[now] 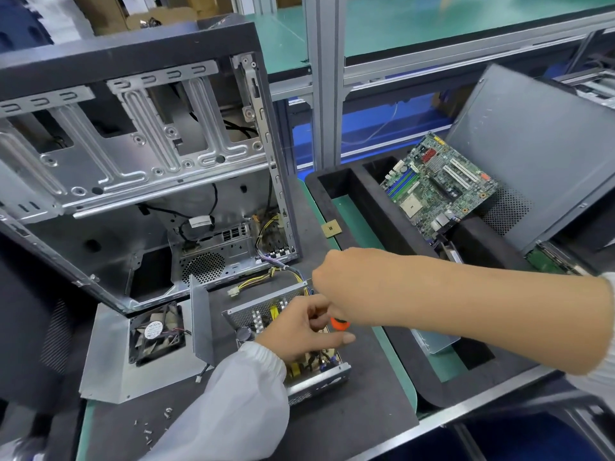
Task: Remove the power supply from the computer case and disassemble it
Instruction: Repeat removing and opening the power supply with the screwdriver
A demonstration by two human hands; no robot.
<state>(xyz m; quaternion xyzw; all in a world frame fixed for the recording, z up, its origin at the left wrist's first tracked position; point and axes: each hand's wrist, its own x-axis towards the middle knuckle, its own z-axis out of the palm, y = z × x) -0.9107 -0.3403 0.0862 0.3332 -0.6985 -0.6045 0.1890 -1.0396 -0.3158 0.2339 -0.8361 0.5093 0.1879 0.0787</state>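
At lower centre my left hand point(299, 322) steadies the opened power supply point(289, 344) while my right hand point(336, 277) grips the orange-handled screwdriver point(339, 324) to undo its board.

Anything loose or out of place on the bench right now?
Yes: small screws lie scattered on the dark mat near its front edge, and a bare CPU chip sits unprotected beside the computer case.

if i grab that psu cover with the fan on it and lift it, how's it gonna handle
The cover looks like thin bent sheet metal, so probably stiff and fairly light, with edges that may be sharp. The fan sits toward one end, so it would likely hang lopsided. The fan's loose lead would probably dangle and could snag.
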